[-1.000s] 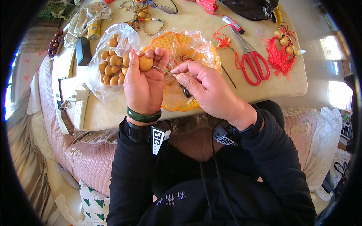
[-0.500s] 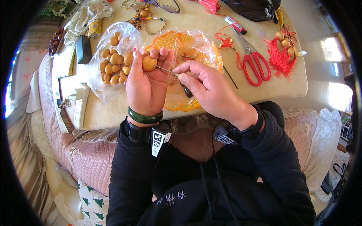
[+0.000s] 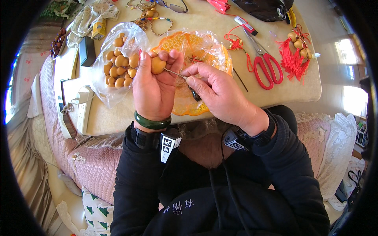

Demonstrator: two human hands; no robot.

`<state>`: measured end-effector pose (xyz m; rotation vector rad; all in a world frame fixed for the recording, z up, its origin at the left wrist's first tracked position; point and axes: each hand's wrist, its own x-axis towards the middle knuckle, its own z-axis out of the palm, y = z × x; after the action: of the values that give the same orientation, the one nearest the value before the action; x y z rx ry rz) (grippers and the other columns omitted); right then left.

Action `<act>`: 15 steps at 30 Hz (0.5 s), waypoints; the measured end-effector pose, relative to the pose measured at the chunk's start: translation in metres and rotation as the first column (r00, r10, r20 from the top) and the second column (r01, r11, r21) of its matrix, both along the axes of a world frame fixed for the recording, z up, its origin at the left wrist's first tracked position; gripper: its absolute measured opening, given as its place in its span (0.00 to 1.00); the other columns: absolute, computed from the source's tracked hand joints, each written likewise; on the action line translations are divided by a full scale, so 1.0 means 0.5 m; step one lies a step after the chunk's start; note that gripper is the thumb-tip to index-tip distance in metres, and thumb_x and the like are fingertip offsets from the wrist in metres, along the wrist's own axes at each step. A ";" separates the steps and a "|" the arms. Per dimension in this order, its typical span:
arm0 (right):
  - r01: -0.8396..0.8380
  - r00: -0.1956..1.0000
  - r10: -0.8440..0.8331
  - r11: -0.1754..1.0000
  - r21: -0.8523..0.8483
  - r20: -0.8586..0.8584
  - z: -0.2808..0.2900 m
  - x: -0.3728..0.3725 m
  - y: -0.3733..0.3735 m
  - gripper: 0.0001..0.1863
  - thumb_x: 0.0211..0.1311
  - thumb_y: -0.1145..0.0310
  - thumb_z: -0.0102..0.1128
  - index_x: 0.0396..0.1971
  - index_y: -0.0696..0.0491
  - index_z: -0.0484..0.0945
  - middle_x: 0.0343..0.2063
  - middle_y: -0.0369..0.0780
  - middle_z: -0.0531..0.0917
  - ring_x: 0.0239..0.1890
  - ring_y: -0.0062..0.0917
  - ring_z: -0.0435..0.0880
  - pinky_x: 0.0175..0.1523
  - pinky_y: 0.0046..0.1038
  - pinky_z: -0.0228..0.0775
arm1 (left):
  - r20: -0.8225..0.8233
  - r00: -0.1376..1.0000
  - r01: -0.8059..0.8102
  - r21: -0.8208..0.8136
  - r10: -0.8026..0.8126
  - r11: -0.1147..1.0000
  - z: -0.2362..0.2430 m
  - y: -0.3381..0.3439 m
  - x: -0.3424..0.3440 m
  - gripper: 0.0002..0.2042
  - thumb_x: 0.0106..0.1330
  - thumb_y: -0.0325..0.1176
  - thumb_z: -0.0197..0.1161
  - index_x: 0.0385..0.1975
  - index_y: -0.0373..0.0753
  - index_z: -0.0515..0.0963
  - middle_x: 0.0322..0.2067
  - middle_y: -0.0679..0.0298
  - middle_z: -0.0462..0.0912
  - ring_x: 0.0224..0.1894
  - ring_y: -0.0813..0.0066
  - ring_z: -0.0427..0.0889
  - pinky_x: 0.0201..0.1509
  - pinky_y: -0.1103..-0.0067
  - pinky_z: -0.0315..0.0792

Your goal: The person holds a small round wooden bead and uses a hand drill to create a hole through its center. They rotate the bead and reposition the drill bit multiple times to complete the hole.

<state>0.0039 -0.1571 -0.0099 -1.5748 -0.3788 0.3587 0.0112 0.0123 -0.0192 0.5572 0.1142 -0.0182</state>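
Note:
My left hand (image 3: 154, 92), palm up with a green bangle at the wrist, holds a small tan gourd (image 3: 158, 66) between thumb and fingers. In a pinch, my right hand (image 3: 222, 96) grips a thin twisted metal rod (image 3: 173, 72). The rod's tip meets the right end of the gourd; how deep it goes I cannot tell. Left of my left hand lies a clear plastic bag (image 3: 105, 92) with several similar tan gourds (image 3: 120, 61). Beneath my hands is an orange openwork tray (image 3: 169, 41) with clear plastic over it, and a dark object (image 3: 194, 94) is partly hidden by my right hand.
To the right lie red-handled scissors (image 3: 263, 70), a red knotted cord (image 3: 236, 44) and gourds with red tassels (image 3: 293, 57). A black box (image 3: 86, 52) and a white power strip (image 3: 83, 110) are at the left. Bracelets (image 3: 162, 27) and glasses (image 3: 175, 6) lie at the far side.
My left hand has shifted slightly right with the gourd, toward the rod. My right hand has stayed nearly still.

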 end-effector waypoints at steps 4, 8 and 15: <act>0.068 0.977 -0.076 0.997 0.048 0.201 -0.013 0.001 0.011 0.07 0.70 0.74 0.53 0.43 0.60 0.74 0.35 0.49 0.82 0.38 0.39 0.82 0.45 0.32 0.74 | -0.041 0.999 0.009 0.061 -0.007 0.998 -0.001 -0.030 -0.013 0.13 0.80 0.38 0.42 0.40 0.36 0.70 0.38 0.58 0.77 0.48 0.59 0.80 0.57 0.66 0.73; 0.052 0.977 -0.054 0.999 0.014 0.206 -0.014 -0.001 0.010 0.08 0.70 0.74 0.51 0.44 0.61 0.72 0.39 0.52 0.81 0.45 0.46 0.82 0.48 0.36 0.73 | -0.034 0.999 0.002 0.121 0.002 0.993 0.002 -0.037 -0.014 0.12 0.79 0.38 0.43 0.42 0.37 0.70 0.38 0.59 0.77 0.47 0.59 0.80 0.55 0.67 0.75; -0.020 0.998 0.023 0.998 -0.057 0.057 0.003 0.004 0.003 0.09 0.70 0.75 0.51 0.45 0.62 0.73 0.39 0.52 0.81 0.45 0.46 0.83 0.48 0.35 0.74 | -0.069 0.997 -0.007 0.178 0.019 0.984 0.007 -0.035 -0.014 0.11 0.79 0.38 0.44 0.42 0.38 0.69 0.37 0.60 0.76 0.46 0.58 0.81 0.53 0.65 0.77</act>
<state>0.0058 -0.1556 -0.0085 -1.6400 -0.4340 0.3432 0.0040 -0.0050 -0.0155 0.7344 0.1894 -0.0149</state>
